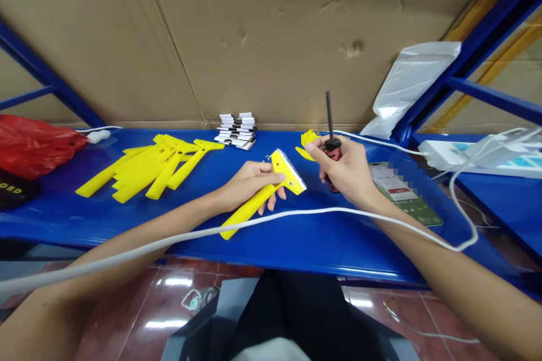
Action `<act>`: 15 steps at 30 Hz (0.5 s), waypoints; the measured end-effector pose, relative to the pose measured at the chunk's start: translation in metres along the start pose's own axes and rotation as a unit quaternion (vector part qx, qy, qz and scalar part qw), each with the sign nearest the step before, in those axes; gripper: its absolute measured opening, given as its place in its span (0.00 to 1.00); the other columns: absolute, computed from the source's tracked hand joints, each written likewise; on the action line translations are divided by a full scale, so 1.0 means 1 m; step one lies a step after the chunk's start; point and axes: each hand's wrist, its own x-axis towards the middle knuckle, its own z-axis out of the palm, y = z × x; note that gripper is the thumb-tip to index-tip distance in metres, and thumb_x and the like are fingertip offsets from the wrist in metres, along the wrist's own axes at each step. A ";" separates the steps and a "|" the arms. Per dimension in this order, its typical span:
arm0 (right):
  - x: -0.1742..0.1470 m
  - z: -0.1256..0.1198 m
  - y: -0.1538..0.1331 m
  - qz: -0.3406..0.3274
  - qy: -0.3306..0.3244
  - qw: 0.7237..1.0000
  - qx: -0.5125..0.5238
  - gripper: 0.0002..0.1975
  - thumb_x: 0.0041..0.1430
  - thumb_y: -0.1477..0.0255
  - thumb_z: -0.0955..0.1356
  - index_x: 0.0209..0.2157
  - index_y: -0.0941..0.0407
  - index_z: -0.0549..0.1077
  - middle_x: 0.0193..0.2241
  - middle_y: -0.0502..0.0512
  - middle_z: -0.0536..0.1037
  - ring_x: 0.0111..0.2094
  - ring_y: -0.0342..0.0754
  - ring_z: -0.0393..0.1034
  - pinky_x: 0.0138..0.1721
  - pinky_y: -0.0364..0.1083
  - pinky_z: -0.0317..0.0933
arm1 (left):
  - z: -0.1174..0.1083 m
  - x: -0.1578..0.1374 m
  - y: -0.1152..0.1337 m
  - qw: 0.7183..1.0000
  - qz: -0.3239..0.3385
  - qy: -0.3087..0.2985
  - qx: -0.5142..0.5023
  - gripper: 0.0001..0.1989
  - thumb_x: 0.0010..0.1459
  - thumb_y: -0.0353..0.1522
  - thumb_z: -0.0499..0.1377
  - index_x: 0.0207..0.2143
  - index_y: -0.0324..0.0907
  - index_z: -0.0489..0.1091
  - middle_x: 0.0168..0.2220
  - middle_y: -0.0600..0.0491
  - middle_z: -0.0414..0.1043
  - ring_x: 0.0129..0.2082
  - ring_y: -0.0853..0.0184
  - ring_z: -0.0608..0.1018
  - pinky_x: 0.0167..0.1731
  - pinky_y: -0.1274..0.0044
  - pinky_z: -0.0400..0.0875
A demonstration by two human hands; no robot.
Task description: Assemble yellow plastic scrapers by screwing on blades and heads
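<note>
My left hand (pixel 252 181) is closed round a yellow scraper (pixel 245 211), near the neck below its wide head. A pale metal strip runs along the edge of that head, and dark screw holes show in its face. In my right hand (pixel 349 166) is a screwdriver (pixel 329 115) with a red and black handle, its dark shaft pointing up, apart from the scraper. Tiny screws (pixel 267 157) lie on the blue table just behind the scraper's head. Small yellow parts (pixel 309 138) sit behind my right hand, which partly hides them.
A pile of yellow scraper handles (pixel 148 166) lies at left, with a stack of white folded pieces (pixel 237 130) at the back. A phone (pixel 404 194) and a power strip (pixel 474 155) are at right. A white cable (pixel 296 212) crosses in front of both forearms.
</note>
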 end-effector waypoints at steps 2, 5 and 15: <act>-0.003 0.000 -0.004 -0.019 0.019 0.999 0.039 0.22 0.63 0.49 0.80 0.36 0.54 0.78 0.17 0.46 0.71 0.15 0.45 0.66 0.17 0.44 0.56 | 0.002 -0.001 0.001 1.000 -0.022 -0.012 0.006 0.17 0.68 0.42 0.73 0.40 0.35 0.79 0.38 0.42 0.87 0.21 0.68 0.82 0.17 0.80 0.75; -0.007 0.002 -0.009 -0.031 -0.018 0.997 0.063 0.24 0.60 0.49 0.82 0.35 0.54 0.78 0.18 0.46 0.73 0.15 0.44 0.66 0.17 0.44 0.56 | 0.003 -0.001 0.001 0.999 -0.039 -0.021 0.013 0.17 0.67 0.42 0.73 0.39 0.35 0.80 0.36 0.43 0.87 0.20 0.68 0.82 0.16 0.80 0.75; -0.017 0.016 0.000 -0.005 -0.176 0.984 -0.023 0.17 0.64 0.54 0.76 0.37 0.54 0.82 0.23 0.49 0.73 0.23 0.44 0.64 0.23 0.44 0.58 | 0.006 -0.005 0.001 0.996 -0.065 -0.067 0.014 0.16 0.68 0.43 0.73 0.40 0.38 0.80 0.34 0.45 0.87 0.21 0.67 0.83 0.18 0.81 0.77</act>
